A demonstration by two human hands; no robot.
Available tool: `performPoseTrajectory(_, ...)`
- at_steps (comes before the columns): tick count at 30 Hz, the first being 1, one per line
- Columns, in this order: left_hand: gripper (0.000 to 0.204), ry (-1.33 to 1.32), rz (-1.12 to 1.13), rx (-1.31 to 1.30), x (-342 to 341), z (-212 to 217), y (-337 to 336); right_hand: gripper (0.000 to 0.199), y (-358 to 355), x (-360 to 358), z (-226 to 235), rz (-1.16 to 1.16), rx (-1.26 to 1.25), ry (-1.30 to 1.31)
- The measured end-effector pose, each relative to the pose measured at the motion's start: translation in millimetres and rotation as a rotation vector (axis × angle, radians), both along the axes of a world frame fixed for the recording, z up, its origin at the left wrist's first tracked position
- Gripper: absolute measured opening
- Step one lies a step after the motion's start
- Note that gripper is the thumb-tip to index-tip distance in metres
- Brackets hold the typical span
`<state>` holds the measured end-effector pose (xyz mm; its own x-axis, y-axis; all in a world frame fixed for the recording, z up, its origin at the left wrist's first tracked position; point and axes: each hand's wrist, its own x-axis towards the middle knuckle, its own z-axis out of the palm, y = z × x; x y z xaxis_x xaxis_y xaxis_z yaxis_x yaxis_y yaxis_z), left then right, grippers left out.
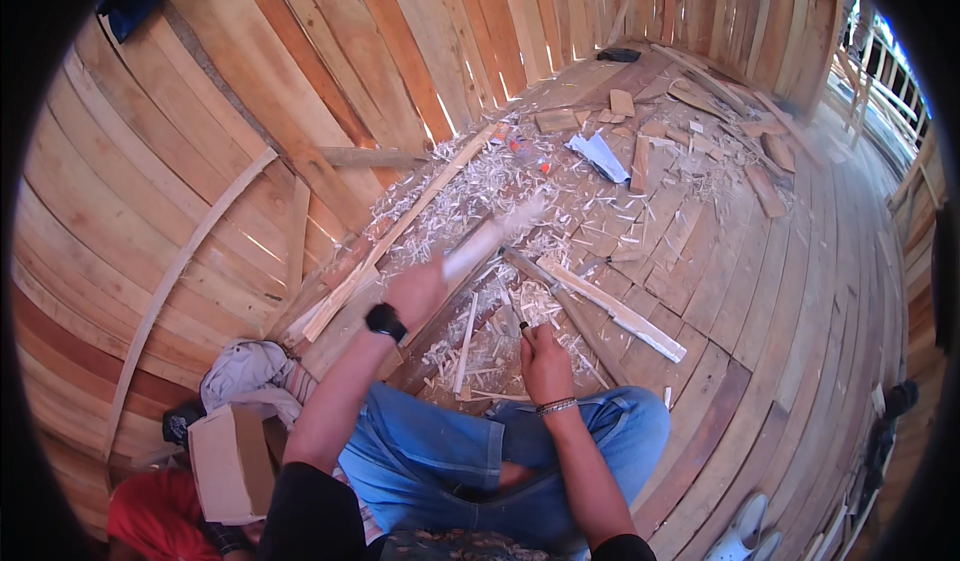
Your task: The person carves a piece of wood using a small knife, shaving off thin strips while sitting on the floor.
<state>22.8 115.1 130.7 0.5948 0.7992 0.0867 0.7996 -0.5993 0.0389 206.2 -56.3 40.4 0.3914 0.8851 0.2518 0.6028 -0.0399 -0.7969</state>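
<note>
My left hand (415, 291) swings a blurred mallet (490, 239); my right hand (545, 361) grips a chisel (523, 329) upright. Next blow needs square aim.

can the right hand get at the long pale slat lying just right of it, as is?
Probably yes. The slat lies bare on the floor planks, nothing between, but the right hand already has its grip on a small tool.

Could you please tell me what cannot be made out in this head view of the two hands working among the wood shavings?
- Pale wooden piece in the left hand: motion-blurred, so its shape and far end are unclear.
- Small dark tool in the right hand: mostly hidden by the fist, too small to identify.
- Grey shoe: cut off by the lower edge.
- Red object beside the cardboard box: darkened and cropped by the fisheye rim.
</note>
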Motion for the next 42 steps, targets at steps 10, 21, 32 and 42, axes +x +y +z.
performPoseTrajectory(10, 0.021, -0.294, 0.002, 0.141, 22.9, 100.6, -30.2, 0.017, 4.3, 5.6, -22.8, 0.007, -0.05, 0.065)
performPoseTrajectory(21, 0.024, -0.437, 0.078, 0.101, 0.3, 109.0, -66.0, 0.017, -2.7, 11.2, 2.3, 0.006, -0.057, 0.039)
performPoseTrajectory(32, 0.028, 0.016, 0.021, -0.152, -36.5, -44.2, -44.6, 0.018, -1.2, -1.1, 10.1, 0.015, -0.042, 0.038)
performPoseTrajectory(42, 0.025, -0.836, 0.019, 0.209, 19.4, 93.2, -67.5, 0.018, -2.6, 31.9, -2.5, -0.044, -0.014, 0.034)
